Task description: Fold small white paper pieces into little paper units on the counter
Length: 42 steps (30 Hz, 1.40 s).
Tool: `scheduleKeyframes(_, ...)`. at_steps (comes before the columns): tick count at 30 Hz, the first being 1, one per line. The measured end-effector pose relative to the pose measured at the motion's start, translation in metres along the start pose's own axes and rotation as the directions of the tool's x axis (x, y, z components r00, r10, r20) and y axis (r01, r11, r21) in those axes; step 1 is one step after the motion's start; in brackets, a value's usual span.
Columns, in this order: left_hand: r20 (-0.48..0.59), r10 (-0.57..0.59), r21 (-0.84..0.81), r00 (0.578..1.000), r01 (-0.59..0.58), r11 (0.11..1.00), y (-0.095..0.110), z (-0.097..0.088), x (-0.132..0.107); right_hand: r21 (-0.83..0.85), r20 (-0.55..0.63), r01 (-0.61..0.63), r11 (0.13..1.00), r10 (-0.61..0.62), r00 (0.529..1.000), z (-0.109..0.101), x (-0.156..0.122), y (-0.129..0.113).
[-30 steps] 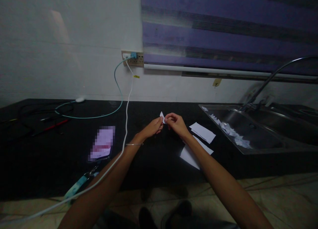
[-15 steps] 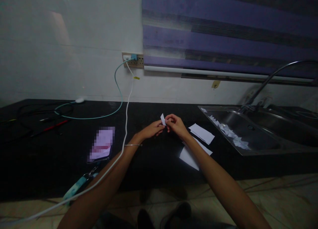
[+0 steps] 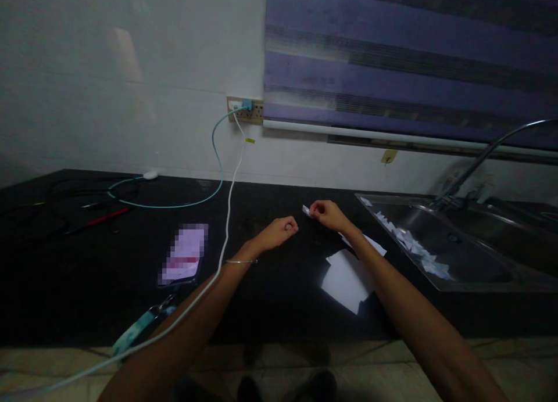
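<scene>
Between the fingertips of my right hand (image 3: 328,214) is a small folded piece of white paper (image 3: 307,210), held just above the black countertop. My left hand (image 3: 279,232) is a short way to its left, fingers curled closed, with no paper showing in it. Loose white paper sheets (image 3: 346,279) lie beneath and beside my right forearm, which hides part of them. Several small folded white paper pieces (image 3: 410,242) rest in a row along the left rim of the metal sink.
A phone (image 3: 185,254) with a teal strap (image 3: 135,332) lies on the left of the counter (image 3: 261,309). A white cable (image 3: 227,228) runs from the wall socket (image 3: 257,111) across my left forearm. The sink (image 3: 475,268) and faucet (image 3: 483,152) stand at right.
My hands have come apart. The right one has moved away to the right with the small paper piece, and the left one has curled up. The view has shifted slightly.
</scene>
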<state>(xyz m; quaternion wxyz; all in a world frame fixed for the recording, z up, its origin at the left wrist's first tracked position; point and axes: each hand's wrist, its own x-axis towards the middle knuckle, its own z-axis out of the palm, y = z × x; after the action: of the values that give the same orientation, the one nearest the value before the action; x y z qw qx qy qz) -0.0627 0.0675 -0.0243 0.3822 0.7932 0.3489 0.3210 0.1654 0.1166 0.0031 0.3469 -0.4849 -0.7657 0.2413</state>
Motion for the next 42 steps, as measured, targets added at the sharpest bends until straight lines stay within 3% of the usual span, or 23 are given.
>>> scheduleKeyframes(4, 0.016, 0.027, 0.007, 0.999, -0.028, 1.0, -0.004, 0.0, 0.001, -0.203, 0.273, 0.023, 0.979, 0.034, 0.961, -0.027, 0.045, 0.028)
scheduleKeyframes(7, 0.023, 0.021, 0.001, 1.0, -0.021, 1.0, -0.006, -0.001, 0.001, -0.305, 0.395, 0.026, 0.952, 0.101, 0.913, -0.028, 0.074, 0.039)
scheduleKeyframes(14, 0.059, -0.017, 0.0, 0.998, 0.017, 1.0, -0.007, -0.003, 0.001, -0.387, 0.426, 0.05, 0.921, 0.13, 0.895, -0.013, 0.112, 0.045)
scheduleKeyframes(20, 0.052, -0.012, 0.012, 0.999, 0.011, 1.0, -0.007, -0.003, 0.001, -0.491, 0.346, 0.096, 0.866, 0.093, 0.933, -0.028, 0.117, 0.021)
scheduleKeyframes(22, 0.057, 0.0, 0.0, 0.998, 0.0, 1.0, -0.007, -0.004, 0.0, -0.553, 0.31, 0.152, 0.819, 0.034, 0.95, -0.038, 0.096, 0.001)
scheduleKeyframes(24, 0.061, 0.009, -0.009, 0.998, -0.009, 1.0, -0.008, -0.004, 0.0, -0.527, 0.3, 0.198, 0.826, -0.037, 0.953, -0.045, 0.054, -0.025)
scheduleKeyframes(28, 0.06, 0.016, -0.007, 0.998, -0.016, 1.0, -0.006, -0.004, 0.0, -0.428, 0.363, 0.327, 0.843, -0.171, 0.916, -0.045, -0.072, -0.075)
scheduleKeyframes(32, 0.055, 0.008, 0.012, 0.998, -0.008, 1.0, -0.005, -0.003, 0.001, -0.411, 0.461, 0.365, 0.835, -0.156, 0.874, -0.037, -0.18, -0.087)
scheduleKeyframes(36, 0.055, 0.02, -0.001, 0.998, -0.02, 1.0, -0.006, -0.004, 0.001, -0.44, 0.447, 0.299, 0.846, -0.082, 0.891, -0.044, -0.225, -0.069)
scheduleKeyframes(42, 0.062, 0.057, -0.022, 0.996, -0.056, 0.998, -0.01, -0.003, 0.001, -0.529, 0.433, 0.182, 0.829, 0.079, 0.898, -0.072, -0.249, -0.045)
